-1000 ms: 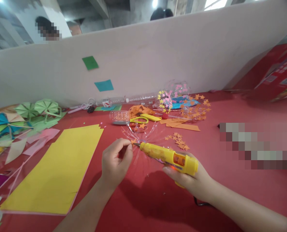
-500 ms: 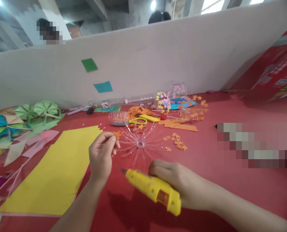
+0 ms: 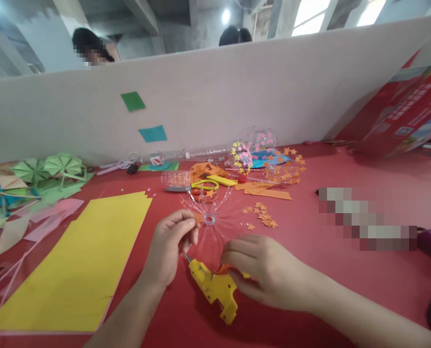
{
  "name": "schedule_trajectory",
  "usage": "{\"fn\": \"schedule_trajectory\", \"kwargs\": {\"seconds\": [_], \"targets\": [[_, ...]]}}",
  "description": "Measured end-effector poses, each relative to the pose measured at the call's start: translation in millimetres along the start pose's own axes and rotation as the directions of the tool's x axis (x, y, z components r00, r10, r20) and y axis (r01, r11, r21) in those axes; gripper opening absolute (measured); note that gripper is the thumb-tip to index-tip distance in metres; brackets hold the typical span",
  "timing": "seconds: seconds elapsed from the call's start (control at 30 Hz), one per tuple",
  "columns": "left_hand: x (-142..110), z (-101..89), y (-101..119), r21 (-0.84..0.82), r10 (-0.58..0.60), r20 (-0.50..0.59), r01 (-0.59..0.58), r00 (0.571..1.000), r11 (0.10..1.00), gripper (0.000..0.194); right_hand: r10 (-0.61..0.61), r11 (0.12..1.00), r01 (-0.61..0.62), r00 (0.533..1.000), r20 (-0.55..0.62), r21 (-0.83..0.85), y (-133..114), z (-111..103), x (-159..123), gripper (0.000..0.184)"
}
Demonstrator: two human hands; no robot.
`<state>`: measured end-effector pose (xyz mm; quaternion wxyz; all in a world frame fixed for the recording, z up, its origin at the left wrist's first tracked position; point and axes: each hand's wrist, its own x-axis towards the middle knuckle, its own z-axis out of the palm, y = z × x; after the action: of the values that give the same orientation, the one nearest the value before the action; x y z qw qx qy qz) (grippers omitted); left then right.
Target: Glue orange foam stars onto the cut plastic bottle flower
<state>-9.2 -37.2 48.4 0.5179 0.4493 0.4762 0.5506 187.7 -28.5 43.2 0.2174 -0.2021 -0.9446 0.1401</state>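
My left hand point(image 3: 173, 241) is closed in a pinch on a small orange paper star point(image 3: 198, 219), mostly covered by the fingers. The star is beside the ring at the centre of a clear plastic bottle piece point(image 3: 210, 219) cut into spread strips; one strip bears another orange star point(image 3: 209, 194). A yellow glue gun point(image 3: 211, 286) is low over the red table, its nozzle pointing up-left just below my left fingertips. My right hand point(image 3: 262, 270) has its fingers around the gun's handle, by the orange trigger. Several loose orange stars point(image 3: 266, 216) lie to the right.
Yellow paper sheets point(image 3: 73, 261) cover the left. Behind the strips are scissors point(image 3: 208, 184), a yellow-handled cutter point(image 3: 222, 180), orange paper strips point(image 3: 268, 190) and star-covered plastic pieces point(image 3: 284, 165). A white partition point(image 3: 200, 96) stands at the back; a red box point(image 3: 407, 106) is at right.
My left hand has moved right with the star to the ring of strips. The glue gun has turned onto its side and dropped lower, my right hand staying at its handle.
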Motion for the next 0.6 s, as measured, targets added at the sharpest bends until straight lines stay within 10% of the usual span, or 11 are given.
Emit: {"fn": "schedule_trajectory", "kwargs": {"seconds": [0.17, 0.47, 0.6], "targets": [[-3, 4.2, 0, -0.113, -0.189, 0.166, 0.209, 0.968, 0.971, 0.011, 0.044, 0.999, -0.051, 0.936, -0.35, -0.01, 5, -13, 13, 0.012], [-5, 8.9, 0, -0.154, -0.27, 0.315, 0.33, 0.91, 0.931, 0.013, 0.069, 0.986, -0.006, 0.925, -0.374, 0.165, 6, -11, 30, 0.011], [-1, 6.7, 2, -0.014, -0.222, 0.232, 0.231, 0.947, 0.973, 0.02, 0.165, 0.968, -0.081, 0.919, -0.358, 0.238, 9, -21, 32, 0.012]]}}
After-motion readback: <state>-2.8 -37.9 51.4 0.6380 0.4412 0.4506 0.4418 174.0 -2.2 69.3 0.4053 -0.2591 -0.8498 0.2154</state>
